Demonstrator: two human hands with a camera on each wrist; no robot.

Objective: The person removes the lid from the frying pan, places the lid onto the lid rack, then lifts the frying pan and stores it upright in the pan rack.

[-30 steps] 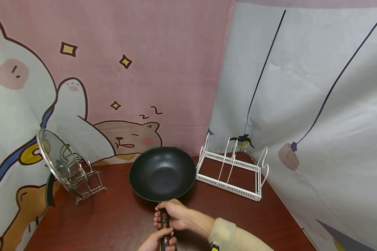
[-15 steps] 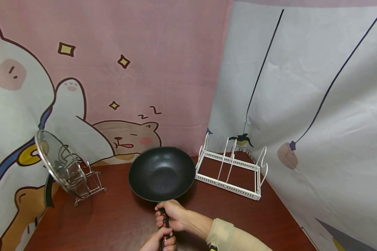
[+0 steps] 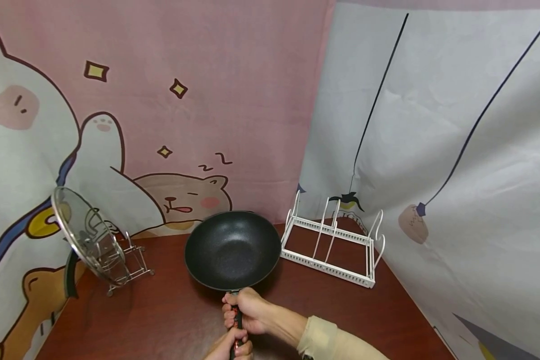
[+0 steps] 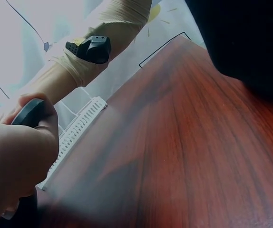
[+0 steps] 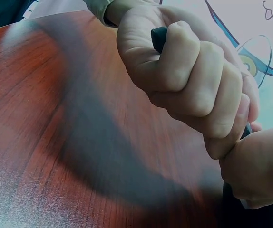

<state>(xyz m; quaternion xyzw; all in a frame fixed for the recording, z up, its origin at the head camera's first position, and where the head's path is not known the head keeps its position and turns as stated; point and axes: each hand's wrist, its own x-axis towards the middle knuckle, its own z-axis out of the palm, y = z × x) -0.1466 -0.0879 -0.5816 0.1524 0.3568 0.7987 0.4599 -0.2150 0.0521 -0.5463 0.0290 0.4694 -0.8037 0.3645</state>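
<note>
A black wok (image 3: 232, 252) is held out over the table, its dark interior facing up and toward me. Close to the pan body, my right hand (image 3: 248, 309) grips the black handle (image 3: 238, 317), thumb along its top. My left hand (image 3: 228, 346) wraps around the lower part of the same handle, just below the right. In the right wrist view, the curled left fingers (image 5: 193, 78) surround the handle, whose end pokes out at the top. The left wrist view shows that handle end (image 4: 30, 113) emerging from my left hand.
Right of the wok stands a white rack (image 3: 326, 267) with upright dividers. At the left, a glass lid (image 3: 78, 232) leans in a small metal wire rack (image 3: 137, 260). A printed curtain (image 3: 252, 100) hangs behind the reddish-brown table (image 3: 162, 320).
My left hand has slid slightly up the handle, nearer the right hand. The right thumb has shifted onto the handle's top. The wok has hardly moved.
</note>
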